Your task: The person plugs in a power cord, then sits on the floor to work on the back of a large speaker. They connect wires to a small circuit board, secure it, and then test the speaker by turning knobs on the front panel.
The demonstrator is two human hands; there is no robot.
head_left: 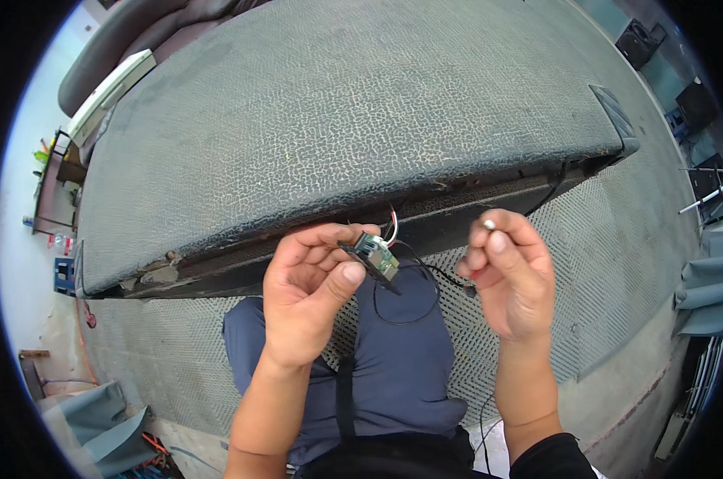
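My left hand [302,291] pinches a small circuit board [387,262] by the black plate [369,267] fixed to it, thumb on the near side. Red, white and black wires [394,226] rise from the board's top and run toward the large box behind. Between the thumb and forefinger of my right hand [513,275] is a small white piece [489,224], too small to name. A thin black cable [425,271] loops between the hands. Its dark end piece [469,291] hangs by my right hand's lower fingers.
The large box [361,104] with a cracked grey-black coating fills the area ahead, its near side open and dark. A black corner guard [613,116] caps its right end. Below lies a ribbed grey mat [593,263]. A brown sofa [122,52] stands far left, a small speaker [637,44] far right.
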